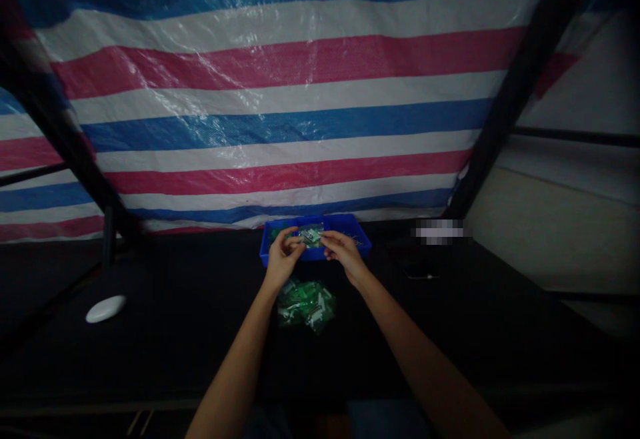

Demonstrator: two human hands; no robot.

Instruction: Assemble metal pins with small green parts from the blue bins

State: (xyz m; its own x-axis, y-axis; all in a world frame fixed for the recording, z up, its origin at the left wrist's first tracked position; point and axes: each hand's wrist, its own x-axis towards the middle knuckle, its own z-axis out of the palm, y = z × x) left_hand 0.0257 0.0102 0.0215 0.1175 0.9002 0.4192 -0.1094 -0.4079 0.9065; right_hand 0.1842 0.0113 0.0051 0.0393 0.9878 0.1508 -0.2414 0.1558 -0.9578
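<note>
A small clear plastic bag (311,235) with something green and white in it is stretched between my two hands, above a blue divided tray (266,253). My left hand (284,252) pinches the bag's left side between thumb and fingers. On the other side, my right hand (345,251) grips its right edge. Small parts lie in the tray's left and right compartments, too dim to name. Closer to me, between my forearms, a pile of small clear bags with green contents (306,305) rests on the black table (200,332).
A white, rounded object like a computer mouse (106,308) lies on the left of the table. Toward the right is a dark flat object, perhaps a phone (420,271), near a blurred-out patch. Behind the tray hangs a striped plastic sheet (300,119) between dark frame posts.
</note>
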